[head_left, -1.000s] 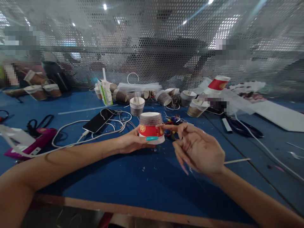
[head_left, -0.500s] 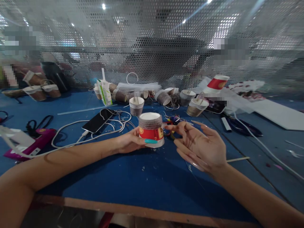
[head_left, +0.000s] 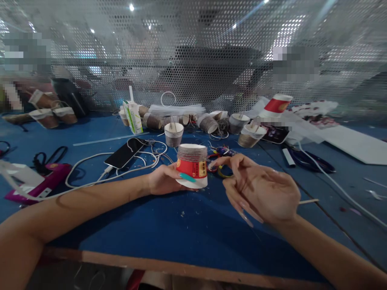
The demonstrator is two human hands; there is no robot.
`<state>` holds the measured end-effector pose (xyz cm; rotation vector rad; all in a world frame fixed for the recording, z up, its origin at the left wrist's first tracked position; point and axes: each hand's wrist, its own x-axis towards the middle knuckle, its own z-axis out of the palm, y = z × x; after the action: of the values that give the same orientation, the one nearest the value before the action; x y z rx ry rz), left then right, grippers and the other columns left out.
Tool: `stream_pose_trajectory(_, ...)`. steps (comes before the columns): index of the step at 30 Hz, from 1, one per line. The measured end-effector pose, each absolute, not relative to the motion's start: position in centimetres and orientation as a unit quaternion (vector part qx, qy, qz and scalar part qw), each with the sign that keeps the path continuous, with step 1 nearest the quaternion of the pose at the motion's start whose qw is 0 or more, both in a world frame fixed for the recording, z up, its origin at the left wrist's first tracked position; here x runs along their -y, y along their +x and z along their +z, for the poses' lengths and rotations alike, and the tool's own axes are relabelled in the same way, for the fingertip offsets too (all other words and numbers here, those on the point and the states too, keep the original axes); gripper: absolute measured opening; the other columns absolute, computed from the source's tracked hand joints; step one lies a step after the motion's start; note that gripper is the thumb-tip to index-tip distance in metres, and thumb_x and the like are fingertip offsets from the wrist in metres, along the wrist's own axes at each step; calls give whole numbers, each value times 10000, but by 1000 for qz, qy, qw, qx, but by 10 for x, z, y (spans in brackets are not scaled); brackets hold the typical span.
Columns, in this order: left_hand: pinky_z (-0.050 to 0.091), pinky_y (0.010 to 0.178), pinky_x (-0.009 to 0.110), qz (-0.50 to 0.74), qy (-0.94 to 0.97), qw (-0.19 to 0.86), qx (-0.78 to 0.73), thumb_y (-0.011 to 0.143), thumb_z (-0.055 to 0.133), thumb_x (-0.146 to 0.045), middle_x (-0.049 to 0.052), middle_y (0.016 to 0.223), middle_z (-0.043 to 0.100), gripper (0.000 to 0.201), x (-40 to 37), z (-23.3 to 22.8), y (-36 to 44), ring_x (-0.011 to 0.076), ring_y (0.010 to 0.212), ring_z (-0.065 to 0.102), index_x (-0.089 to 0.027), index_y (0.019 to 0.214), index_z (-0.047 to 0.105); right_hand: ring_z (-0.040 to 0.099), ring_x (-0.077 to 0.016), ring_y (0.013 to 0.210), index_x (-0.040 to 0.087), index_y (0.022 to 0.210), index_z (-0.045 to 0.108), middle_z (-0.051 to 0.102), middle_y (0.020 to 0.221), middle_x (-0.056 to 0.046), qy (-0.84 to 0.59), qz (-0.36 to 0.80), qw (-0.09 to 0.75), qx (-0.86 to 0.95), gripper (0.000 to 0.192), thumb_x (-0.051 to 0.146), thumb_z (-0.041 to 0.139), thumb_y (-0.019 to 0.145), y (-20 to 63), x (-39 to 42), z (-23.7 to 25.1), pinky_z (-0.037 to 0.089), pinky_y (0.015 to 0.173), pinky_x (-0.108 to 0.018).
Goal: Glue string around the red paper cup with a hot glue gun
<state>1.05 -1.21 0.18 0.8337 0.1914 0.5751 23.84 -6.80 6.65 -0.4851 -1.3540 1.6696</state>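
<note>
My left hand [head_left: 165, 179] is closed around a red and white paper cup [head_left: 198, 171], held upside down above the blue table. Greyish-brown cord [head_left: 192, 153] is wrapped in several rows round the cup's narrow upper end. Just right of the cup is my right hand [head_left: 260, 185], palm up, its thumb and forefinger pinched near the cup's side. They seem to hold the cord's loose end, though the strand hardly shows. Behind those fingertips lie scissors with a yellow and red handle [head_left: 225, 171].
Behind the cup stands a cord-wrapped cup [head_left: 174, 135]; several more lie along the perforated metal screen [head_left: 193, 72]. At left are a phone [head_left: 125, 154] with a white cable and a purple glue gun [head_left: 56, 177]. A wooden stick [head_left: 308, 201] and dark pliers [head_left: 314, 159] lie at right.
The cup has tilted slightly in my left hand, showing more of its gold print. My right hand has shifted a little right and turned, its lower fingers pointing further down.
</note>
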Motion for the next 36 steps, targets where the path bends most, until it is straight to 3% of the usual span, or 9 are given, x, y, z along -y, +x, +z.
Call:
stream_pose_trajectory(6,435,981,399,275,398,870,-95,603,743,-190,82,1057,760,635,12,3,9,230,996,679,-148,1231,654,512,-116,394,232,883,574,711,1004,-71,-213,701,434,525,242,457,489,863,239,65,65,435,273,-276)
stream_pose_trajectory(14,466,911,356,282,397,868,-96,580,738,-194,63,1001,771,567,12,3,13,215,943,692,-166,1144,699,470,-100,394,251,810,570,709,1096,-69,-283,612,531,514,173,419,542,838,236,65,69,380,259,-263)
stream_pose_trajectory(21,442,965,404,281,400,867,-99,580,711,-163,79,1021,770,612,13,3,11,240,959,691,-151,1191,680,497,-99,376,236,820,575,717,1135,-92,-262,649,460,546,242,478,582,818,235,69,68,428,289,-288)
stream_pose_trajectory(30,449,956,366,261,396,877,-83,595,685,-174,78,1012,778,512,10,-1,10,223,960,695,-129,1104,722,436,-83,344,232,741,545,754,1026,-79,-308,558,562,527,211,416,563,843,238,60,63,374,271,-251)
stream_pose_trajectory(36,450,941,377,266,393,876,-91,579,701,-160,82,1007,769,608,12,3,11,222,943,691,-131,1186,670,474,-89,343,220,776,586,750,1071,-90,-236,656,458,551,275,479,543,859,234,70,65,426,298,-275)
